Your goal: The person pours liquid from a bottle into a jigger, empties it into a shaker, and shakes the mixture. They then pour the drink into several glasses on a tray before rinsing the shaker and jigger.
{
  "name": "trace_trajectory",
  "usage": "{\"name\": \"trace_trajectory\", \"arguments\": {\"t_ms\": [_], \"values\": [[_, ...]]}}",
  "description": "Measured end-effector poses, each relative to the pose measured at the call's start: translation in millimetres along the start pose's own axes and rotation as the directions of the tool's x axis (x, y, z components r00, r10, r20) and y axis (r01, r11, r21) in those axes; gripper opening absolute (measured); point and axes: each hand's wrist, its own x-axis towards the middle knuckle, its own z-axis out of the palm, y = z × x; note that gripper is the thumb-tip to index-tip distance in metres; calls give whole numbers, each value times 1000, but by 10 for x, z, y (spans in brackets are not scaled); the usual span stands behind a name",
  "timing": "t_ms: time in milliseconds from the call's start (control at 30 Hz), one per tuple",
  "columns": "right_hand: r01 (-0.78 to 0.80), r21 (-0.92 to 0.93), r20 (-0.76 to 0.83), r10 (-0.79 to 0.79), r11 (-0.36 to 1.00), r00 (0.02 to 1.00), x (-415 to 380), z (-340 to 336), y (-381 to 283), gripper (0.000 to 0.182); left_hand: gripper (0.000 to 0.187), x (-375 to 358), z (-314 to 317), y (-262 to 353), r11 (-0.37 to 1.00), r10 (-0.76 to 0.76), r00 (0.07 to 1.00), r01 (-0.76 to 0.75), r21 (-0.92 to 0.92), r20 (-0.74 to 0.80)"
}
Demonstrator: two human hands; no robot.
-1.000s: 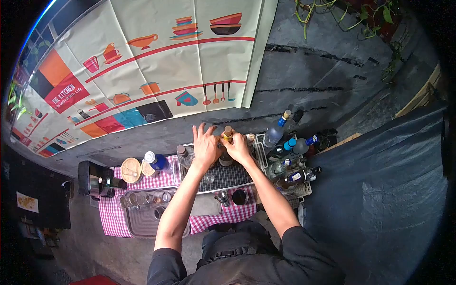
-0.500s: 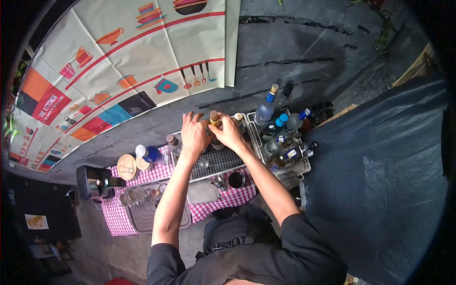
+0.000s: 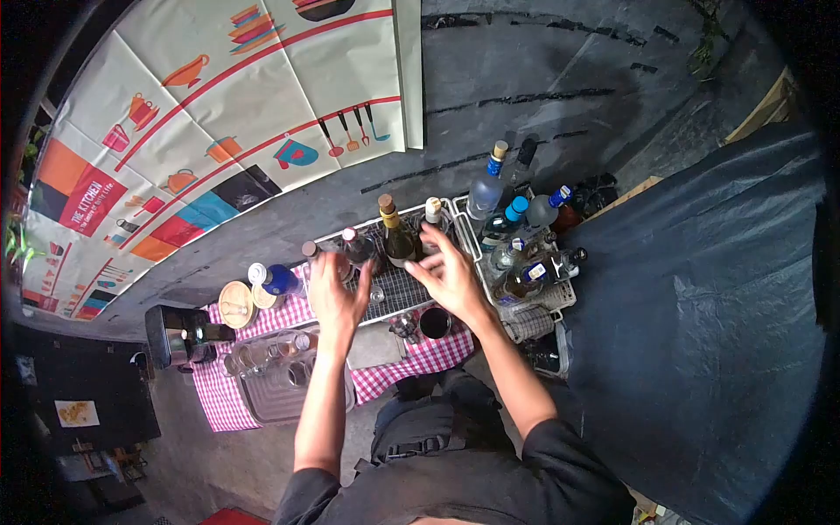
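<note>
The only view looks forward and steeply down from the wearer's head, above and behind the left hand (image 3: 337, 296) and right hand (image 3: 450, 278). Its wide, dark-rimmed field reaches the desk (image 3: 217, 395) beneath them, the wall (image 3: 516, 66) beyond, and the wearer's torso (image 3: 455, 494) nearer.

Checked cloth (image 3: 416, 364): pink, white
Far left: blue bottle (image 3: 280, 280)
Near left: tray (image 3: 271, 401)
Near right: dark cup (image 3: 435, 324)

The dark corked bottle (image 3: 400, 241) looks glossy, smooth glass from here; the tablecloth (image 3: 219, 394) is matt cloth; over there, the big dark sheet (image 3: 682, 324) has a creased plastic sheen; the poster (image 3: 341, 70) looks smooth; the wall (image 3: 525, 74) behind it is matt and rough.
</note>
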Motion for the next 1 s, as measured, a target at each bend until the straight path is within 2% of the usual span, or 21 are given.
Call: {"name": "trace_trajectory", "arguments": {"t_ms": [33, 100, 167, 200, 233, 267, 300, 367, 400, 467, 600, 633, 700, 733, 767, 833, 867, 900, 933, 967, 1000], "values": [[-15, 3, 20, 14, 1000, 1000, -179, -77, 28, 69, 36, -233, 41, -129, 982, -161, 982, 169, -85, 96], [-91, 18, 5, 91, 996, 996, -529, -135, 287, 59, 40, -735, 270, -389, 916, -310, 902, 368, -160, 300], [-194, 17, 0, 194, 981, 981, -850, -188, 606, 51, 50, -1292, 656, -667, 863, -409, 793, 498, -92, 451], [-286, 25, -11, 286, 958, 958, -987, -201, 776, 48, 53, -1517, 811, -703, 864, -413, 814, 492, -108, 409], [-292, 20, -5, 293, 956, 956, -1127, -209, 936, 48, 57, -1675, 921, -676, 864, -418, 832, 488, -123, 366], [-325, -11, -30, 324, 946, 945, -1252, -215, 1081, 48, 56, -1708, 977, -618, 802, -509, 756, 590, -92, 411], [-356, -40, -57, 353, 934, 934, -1350, -220, 1171, 47, 51, -1835, 1154, -708, 844, -466, 824, 523, -118, 322], [-383, -28, -63, 381, 923, 922, -1498, -230, 1252, 47, 38, -1865, 1225, -671, 883, -417, 877, 453, -123, 237], [-406, -13, -75, 404, 914, 912, -1520, -239, 1248, 47, 38, -1877, 1267, -705, 883, -417, 877, 453, -124, 237], [-402, -33, -86, 398, 915, 913, -1565, -266, 1245, 45, 24, -1900, 1327, -788, 902, -360, 908, 397, -166, 216], [-401, -80, -116, 391, 913, 913, -1604, -316, 1196, 44, 17, -1871, 1193, -803, 920, -303, 932, 341, -193, 199], [-402, -77, -121, 392, 912, 912, -1616, -324, 1185, 44, 16, -1857, 1121, -821, 927, -261, 944, 303, -219, 202], [-418, -82, -79, 412, 905, 908, -1642, -324, 1157, 45, 15, -1801, 833, -722, 838, -332, 883, 438, -325, 333], [-419, -141, -44, 417, 897, 908, -1641, -311, 1131, 46, 15, -1768, 680, -697, 862, -263, 902, 378, -337, 342], [-425, -168, 5, 432, 889, 902, -1646, -282, 1094, 47, 16, -1719, 521, -631, 871, -256, 890, 381, -309, 377], [-449, -83, 132, 456, 890, 880, -1594, -188, 894, 51, 16, -1633, 275, -529, 862, -152, 884, 338, -379, 442], [-432, 12, 211, 420, 902, 883, -1596, -115, 915, 59, 16, -1590, 184, -443, 863, -156, 883, 340, -374, 443], [-450, 169, 291, 392, 877, 873, -1637, -13, 1015, 65, 16, -1544, 123, -338, 851, -73, 878, 302, -430, 473], [-446, 417, 347, 315, 791, 883, -1639, 72, 1011, 67, 16, -1524, 117, -263, 833, 13, 869, 264, -487, 494], [-433, 633, 381, 228, 642, 896, -1640, 144, 1004, 70, 18, -1557, 197, -250, 827, 42, 856, 260, -499, 515], [-394, 657, 360, 191, 643, 913, -1600, 156, 932, 73, 18, -1538, 225, -157, 782, 64, 838, 296, -549, 543]]}}
